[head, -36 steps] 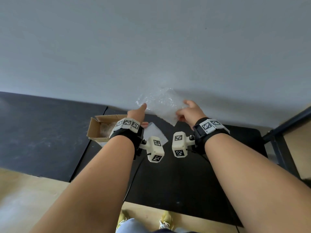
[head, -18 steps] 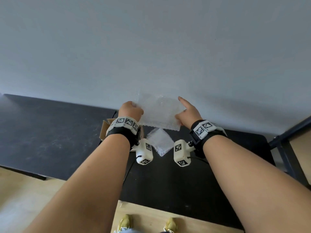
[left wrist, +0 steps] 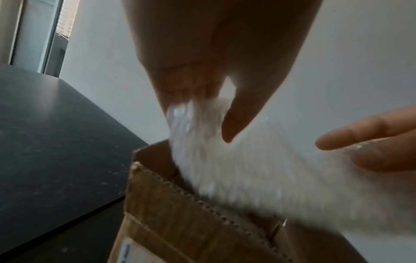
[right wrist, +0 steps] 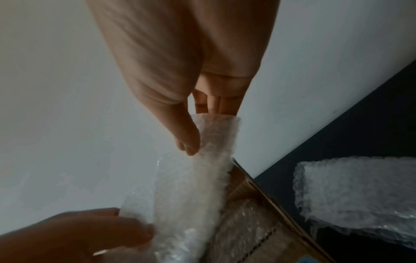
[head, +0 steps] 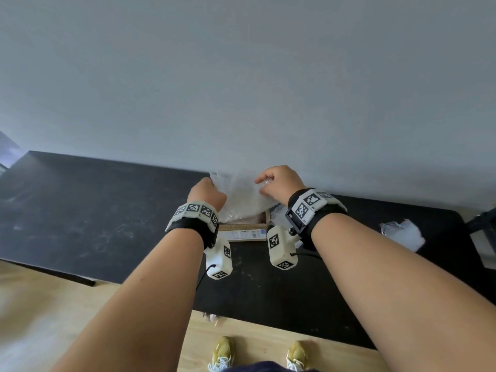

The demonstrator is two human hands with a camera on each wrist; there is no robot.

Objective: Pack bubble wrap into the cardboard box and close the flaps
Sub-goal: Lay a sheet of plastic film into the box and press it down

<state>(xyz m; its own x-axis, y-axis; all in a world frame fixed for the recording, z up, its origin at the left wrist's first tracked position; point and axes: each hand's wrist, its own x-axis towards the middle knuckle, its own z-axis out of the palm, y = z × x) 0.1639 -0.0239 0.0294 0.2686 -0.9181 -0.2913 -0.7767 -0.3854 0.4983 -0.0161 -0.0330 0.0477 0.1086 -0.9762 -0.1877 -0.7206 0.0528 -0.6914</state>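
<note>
A sheet of clear bubble wrap (head: 241, 196) hangs between my two hands, just above the open cardboard box (head: 243, 227). My left hand (head: 206, 193) pinches its left edge; the left wrist view shows the thumb and fingers of that left hand (left wrist: 209, 99) closed on the bubble wrap (left wrist: 236, 169), whose lower part dips into the box (left wrist: 180, 213). My right hand (head: 276, 182) pinches the right edge, and in the right wrist view the thumb presses the wrap (right wrist: 211, 142) against the fingers. More wrap lies inside the box (right wrist: 249, 218).
The box stands on a black table (head: 94, 210) against a grey wall. Another piece of bubble wrap (head: 402, 233) lies on the table to the right, also seen as loose wrap (right wrist: 355, 192) in the right wrist view. Wooden floor and my shoes lie below the table edge.
Both hands carried the held sheet down and left until it hangs over the box, its lower edge entering the opening. The hands have drawn closer together.
</note>
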